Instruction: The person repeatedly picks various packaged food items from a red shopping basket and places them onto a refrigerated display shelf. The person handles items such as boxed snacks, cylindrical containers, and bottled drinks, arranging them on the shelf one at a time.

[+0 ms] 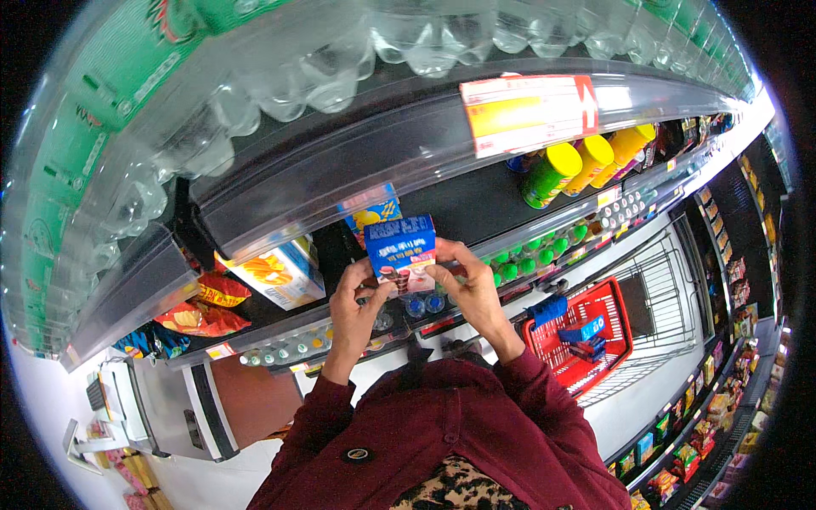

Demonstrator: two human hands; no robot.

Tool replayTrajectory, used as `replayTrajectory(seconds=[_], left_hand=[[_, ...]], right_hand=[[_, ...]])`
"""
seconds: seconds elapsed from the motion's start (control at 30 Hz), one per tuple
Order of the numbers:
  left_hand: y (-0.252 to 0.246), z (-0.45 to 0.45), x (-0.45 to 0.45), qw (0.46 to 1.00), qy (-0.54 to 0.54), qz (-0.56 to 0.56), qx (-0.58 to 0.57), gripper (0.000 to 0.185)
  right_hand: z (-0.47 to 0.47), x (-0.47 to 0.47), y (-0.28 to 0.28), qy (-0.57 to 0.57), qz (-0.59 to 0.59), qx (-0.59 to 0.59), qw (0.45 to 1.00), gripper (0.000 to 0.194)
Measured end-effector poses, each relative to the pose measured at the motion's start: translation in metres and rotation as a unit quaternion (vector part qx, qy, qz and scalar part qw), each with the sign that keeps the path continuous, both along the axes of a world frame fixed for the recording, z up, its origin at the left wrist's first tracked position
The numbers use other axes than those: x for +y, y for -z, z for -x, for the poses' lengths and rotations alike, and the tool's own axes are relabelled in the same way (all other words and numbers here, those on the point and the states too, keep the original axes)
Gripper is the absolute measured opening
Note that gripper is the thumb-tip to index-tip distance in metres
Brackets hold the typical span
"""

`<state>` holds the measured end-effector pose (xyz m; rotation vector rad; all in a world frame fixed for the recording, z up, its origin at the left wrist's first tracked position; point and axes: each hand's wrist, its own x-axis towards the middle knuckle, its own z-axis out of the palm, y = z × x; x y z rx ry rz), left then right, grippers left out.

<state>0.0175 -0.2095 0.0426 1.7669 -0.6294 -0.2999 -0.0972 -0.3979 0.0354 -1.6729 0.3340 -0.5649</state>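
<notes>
Between my two hands is a small blue snack box (401,252) with pink pictures of sweets on its lower face. My left hand (356,306) grips its lower left corner, the thumb on the front. The fingers of my right hand (470,287) wrap its right side, with that thumb near the lower right corner. Just behind it, a blue and yellow box (373,211) stands on the black shelf (459,203). Several bottles with blue caps (426,305) show below the held box, on a lower shelf.
Overhead, clear bottles (331,76) fill a shelf bearing a price sign (529,115). Yellow-lidded canisters (554,172) stand right; a white carton (277,271) and snack bags (207,303) sit left. Behind me at right, a red basket (621,319) holding blue boxes (581,330) rests in a wire cart (663,319).
</notes>
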Motion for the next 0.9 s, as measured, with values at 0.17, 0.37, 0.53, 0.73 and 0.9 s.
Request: replayTrajectory(seconds=[0.17,0.37,0.53,0.73,0.9], left_hand=[[0.015,-0.014,0.005,0.999,-0.043,-0.011,-0.009,0.031],[0.032,-0.032,-0.002,0.997,-0.06,-0.01,-0.042,0.034],[0.041,-0.038,-0.008,0.997,-0.069,0.018,-0.02,0.035],[0.044,-0.041,-0.007,0.996,-0.073,0.009,-0.045,0.038],[0.048,-0.041,-0.007,0.993,-0.096,-0.014,-0.067,0.045]], right_hand=[[-0.035,0.004,0.007,0.006,0.021,-0.018,1.0,0.04],[-0.06,-0.001,0.024,0.03,0.064,-0.004,0.997,0.04],[-0.069,-0.004,0.035,0.038,0.084,0.004,0.996,0.041],[-0.07,-0.001,0.044,0.032,0.07,0.03,0.997,0.043],[-0.069,0.0,0.047,0.033,0.082,0.03,0.996,0.046]])
